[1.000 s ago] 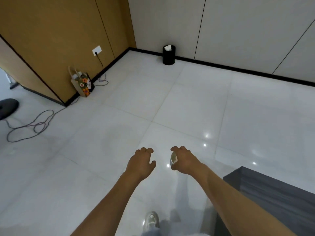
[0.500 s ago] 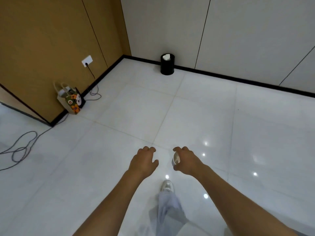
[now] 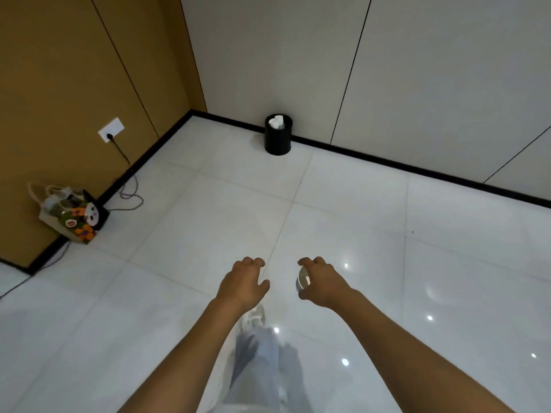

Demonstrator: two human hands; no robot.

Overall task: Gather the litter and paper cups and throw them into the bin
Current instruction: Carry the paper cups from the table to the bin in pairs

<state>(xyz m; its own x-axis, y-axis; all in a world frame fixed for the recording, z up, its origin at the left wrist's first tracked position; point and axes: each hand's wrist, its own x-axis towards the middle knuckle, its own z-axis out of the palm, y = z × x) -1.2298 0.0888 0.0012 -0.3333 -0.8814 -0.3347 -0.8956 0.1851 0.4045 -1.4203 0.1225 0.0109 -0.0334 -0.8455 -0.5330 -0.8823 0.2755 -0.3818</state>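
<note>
Up front, right hand (image 3: pixel 323 281) fingers curl round a paper cup (image 3: pixel 303 279); left hand (image 3: pixel 243 283) fingers loosely bent, empty.

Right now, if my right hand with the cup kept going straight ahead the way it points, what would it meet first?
Probably nothing soon: only bare floor lies ahead of the right hand holding the paper cup. The black bin stands by the far wall, slightly left; depth is unclear.

Glossy tiled floor (image 3: pixel 190 234), matt black bin (image 3: pixel 278 138), paper bag (image 3: pixel 71 216).
</note>
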